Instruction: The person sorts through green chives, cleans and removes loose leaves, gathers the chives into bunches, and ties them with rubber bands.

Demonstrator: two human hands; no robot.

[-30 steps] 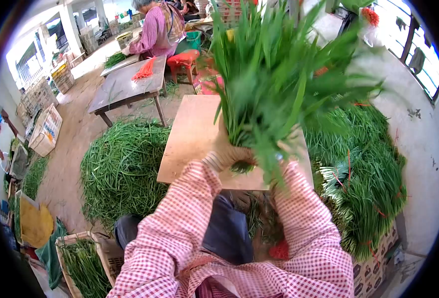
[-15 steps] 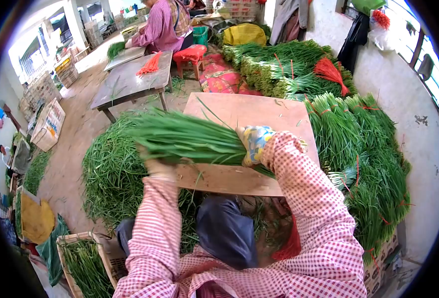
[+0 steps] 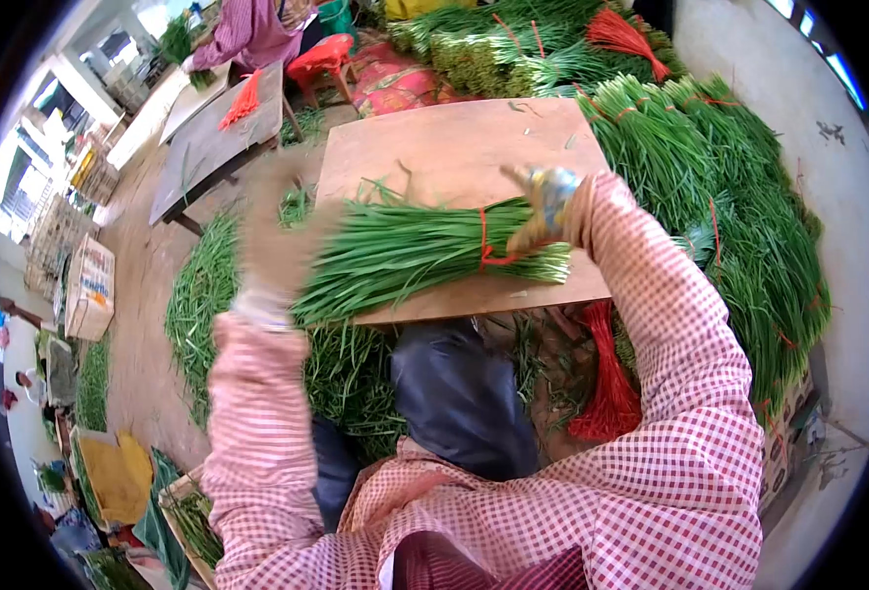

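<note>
Head view: tied chive bundle lies flat across the near part of the wooden surface, under both hands' reach. Red band sits close to the pale stem ends, probably because the stems are stiffer and take a tie better there; leaves fan loose beyond it. Flat board likely keeps the butts level.

Right hand open, fingers spread at the stem end; contact unclear. Left hand near the leaf tips, badly blurred; cannot tell open or closed.

Long axis runs side to side, roughly crosswise to the person. Stems point right, tips left, past the board's edge. Red strands by the right knee, presumably for easy reach.
</note>
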